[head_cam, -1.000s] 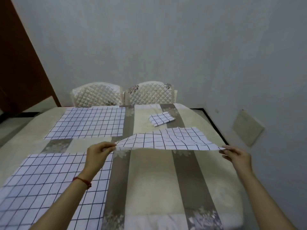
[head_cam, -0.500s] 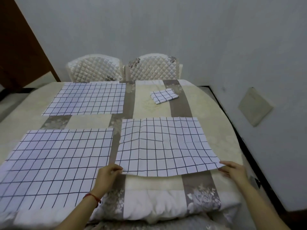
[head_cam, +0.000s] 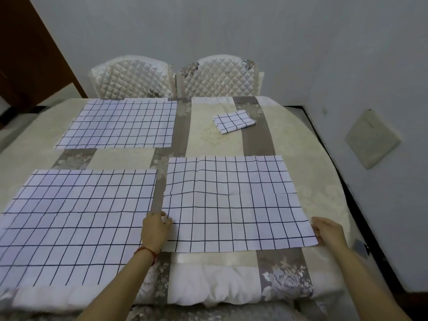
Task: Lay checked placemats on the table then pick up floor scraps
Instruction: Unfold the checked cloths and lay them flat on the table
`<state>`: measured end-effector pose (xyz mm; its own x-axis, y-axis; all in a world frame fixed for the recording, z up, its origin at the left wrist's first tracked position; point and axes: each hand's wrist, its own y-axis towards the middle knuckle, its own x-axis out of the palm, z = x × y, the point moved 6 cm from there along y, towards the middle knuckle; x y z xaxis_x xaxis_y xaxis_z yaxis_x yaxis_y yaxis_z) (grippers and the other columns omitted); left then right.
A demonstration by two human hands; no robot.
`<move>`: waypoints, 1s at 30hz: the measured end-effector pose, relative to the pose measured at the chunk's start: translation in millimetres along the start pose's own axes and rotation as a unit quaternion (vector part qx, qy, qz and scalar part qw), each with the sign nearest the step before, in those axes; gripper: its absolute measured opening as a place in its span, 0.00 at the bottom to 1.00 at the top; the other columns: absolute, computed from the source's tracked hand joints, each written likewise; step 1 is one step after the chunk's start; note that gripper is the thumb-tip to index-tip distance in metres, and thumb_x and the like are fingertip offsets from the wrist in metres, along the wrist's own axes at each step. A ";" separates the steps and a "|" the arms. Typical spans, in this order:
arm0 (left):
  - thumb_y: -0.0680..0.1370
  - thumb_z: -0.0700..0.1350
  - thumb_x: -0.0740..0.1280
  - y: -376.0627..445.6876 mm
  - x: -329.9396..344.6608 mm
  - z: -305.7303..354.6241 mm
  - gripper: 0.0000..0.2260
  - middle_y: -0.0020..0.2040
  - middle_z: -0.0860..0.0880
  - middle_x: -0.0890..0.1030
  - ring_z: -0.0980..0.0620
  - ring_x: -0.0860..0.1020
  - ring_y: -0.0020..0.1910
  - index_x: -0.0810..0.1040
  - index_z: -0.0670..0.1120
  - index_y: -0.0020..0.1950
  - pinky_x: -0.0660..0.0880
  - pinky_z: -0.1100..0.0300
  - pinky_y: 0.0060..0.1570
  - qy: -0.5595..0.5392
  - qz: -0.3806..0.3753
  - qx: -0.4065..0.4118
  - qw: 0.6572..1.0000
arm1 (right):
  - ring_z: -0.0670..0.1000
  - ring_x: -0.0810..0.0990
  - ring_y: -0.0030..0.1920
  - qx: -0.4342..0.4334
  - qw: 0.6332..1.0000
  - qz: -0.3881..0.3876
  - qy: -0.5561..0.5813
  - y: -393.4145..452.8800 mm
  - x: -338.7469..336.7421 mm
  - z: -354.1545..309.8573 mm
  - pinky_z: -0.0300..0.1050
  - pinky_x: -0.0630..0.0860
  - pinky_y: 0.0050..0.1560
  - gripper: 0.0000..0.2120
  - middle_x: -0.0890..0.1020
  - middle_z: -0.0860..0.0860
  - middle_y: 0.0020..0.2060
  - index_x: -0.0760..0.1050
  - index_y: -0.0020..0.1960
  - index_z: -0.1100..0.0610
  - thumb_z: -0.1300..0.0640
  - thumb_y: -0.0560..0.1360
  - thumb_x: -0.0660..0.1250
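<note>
patterned table (head_cam: 215,144), three flat checked placemats (head_cam: 231,202), grey walls (head_cam: 231,26)

one head-worn view, looking forward and down from the near edge of the table (head_cam: 324,140), close above it, toward the far wall (head_cam: 231,26).

We see both forearms rising from the bottom edge of the frame, bare and angled inward toward the middle. The left hand (head_cam: 155,230) sits just left of centre, back of the hand up, fingers curled forward and downward, with a thin red string around the wrist. The right hand (head_cam: 328,230) lies at the lower right, fingers bent toward the left (whether thumb and fingers pinch anything, we cannot tell). Both hands sit at about the same height.
</note>
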<state>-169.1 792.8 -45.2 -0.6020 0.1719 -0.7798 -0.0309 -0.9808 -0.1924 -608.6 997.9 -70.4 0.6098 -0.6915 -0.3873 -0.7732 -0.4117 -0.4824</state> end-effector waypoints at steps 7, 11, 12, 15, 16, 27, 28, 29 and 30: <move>0.72 0.33 0.64 5.2 14.1 9.3 0.08 0.46 0.40 0.68 0.42 0.72 0.39 0.69 0.43 0.36 0.74 0.52 0.43 0.024 -0.024 -0.066 0.997 | 0.63 0.77 0.57 -0.035 0.993 0.045 -0.107 2.7 11.4 -8.5 0.53 0.71 0.62 0.14 0.80 0.64 0.56 0.78 0.54 0.69 0.62 0.71 0.70; 0.71 0.32 0.66 7.8 13.5 0.0 0.09 0.31 0.48 0.68 0.50 0.69 0.29 0.67 0.42 0.38 0.67 0.61 0.26 -0.040 -0.010 -0.068 0.997 | 0.63 0.77 0.56 -0.049 0.989 0.047 -0.128 -3.0 11.0 -8.9 0.52 0.71 0.59 0.12 0.81 0.64 0.54 0.79 0.52 0.69 0.62 0.71 0.70; 0.71 0.34 0.67 7.9 13.4 -3.2 0.08 0.31 0.48 0.68 0.52 0.69 0.28 0.68 0.41 0.40 0.64 0.63 0.25 -0.050 -0.007 -0.072 0.996 | 0.63 0.78 0.56 -0.050 0.989 0.049 -0.131 -4.5 9.9 -8.9 0.52 0.71 0.58 0.12 0.81 0.64 0.54 0.79 0.52 0.68 0.62 0.71 0.70; 0.72 0.38 0.69 5.5 11.6 -14.6 0.12 0.27 0.48 0.68 0.51 0.68 0.26 0.68 0.41 0.32 0.61 0.63 0.26 -0.055 -0.005 -0.079 0.995 | 0.63 0.78 0.54 -0.056 0.987 0.051 -0.140 -9.1 4.8 -7.0 0.52 0.72 0.57 0.11 0.82 0.63 0.52 0.80 0.50 0.67 0.61 0.72 0.70; 0.72 0.39 0.69 3.8 10.3 -18.7 0.15 0.26 0.48 0.68 0.49 0.68 0.26 0.66 0.42 0.29 0.61 0.63 0.26 -0.048 -0.002 -0.074 0.996 | 0.63 0.78 0.53 -0.057 0.987 0.050 -0.143 -11.0 3.0 -5.6 0.51 0.72 0.56 0.10 0.82 0.63 0.51 0.80 0.49 0.67 0.61 0.72 0.70; 0.73 0.42 0.69 -19.8 -1.7 -30.1 0.19 0.24 0.48 0.67 0.46 0.69 0.27 0.64 0.45 0.26 0.61 0.63 0.26 -0.002 -0.021 -0.055 0.998 | 0.62 0.78 0.53 -0.063 0.983 0.050 -0.163 -34.4 -6.8 14.6 0.50 0.72 0.56 0.11 0.82 0.62 0.51 0.80 0.50 0.67 0.60 0.72 0.69; 0.73 0.42 0.69 -20.8 -2.8 -30.0 0.19 0.24 0.48 0.67 0.46 0.69 0.27 0.64 0.45 0.26 0.61 0.63 0.26 -0.001 -0.016 -0.054 0.998 | 0.61 0.78 0.53 -0.065 0.983 0.051 -0.162 -35.6 -7.6 15.5 0.49 0.71 0.56 0.11 0.82 0.62 0.51 0.80 0.50 0.66 0.60 0.72 0.69; 0.73 0.42 0.68 -21.7 -4.1 -29.7 0.19 0.24 0.48 0.67 0.46 0.69 0.28 0.64 0.46 0.26 0.61 0.63 0.27 0.000 -0.013 -0.053 0.999 | 0.61 0.78 0.52 -0.067 0.984 0.053 -0.159 -36.6 -8.4 16.0 0.48 0.71 0.54 0.10 0.83 0.61 0.50 0.80 0.49 0.66 0.60 0.72 0.69; 0.74 0.43 0.68 -22.3 -5.0 -29.3 0.19 0.25 0.48 0.68 0.46 0.70 0.29 0.63 0.46 0.26 0.62 0.63 0.28 0.000 -0.011 -0.051 0.999 | 0.61 0.78 0.52 -0.069 0.984 0.055 -0.156 -37.7 -9.3 16.5 0.46 0.70 0.53 0.10 0.83 0.61 0.50 0.80 0.49 0.65 0.59 0.72 0.69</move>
<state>-142.0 816.5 -54.5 -0.6021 0.1929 -0.7748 0.0383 -0.9623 -0.2694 -582.2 1029.6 -61.5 0.5280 -0.5295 -0.6640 -0.8408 -0.4359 -0.3210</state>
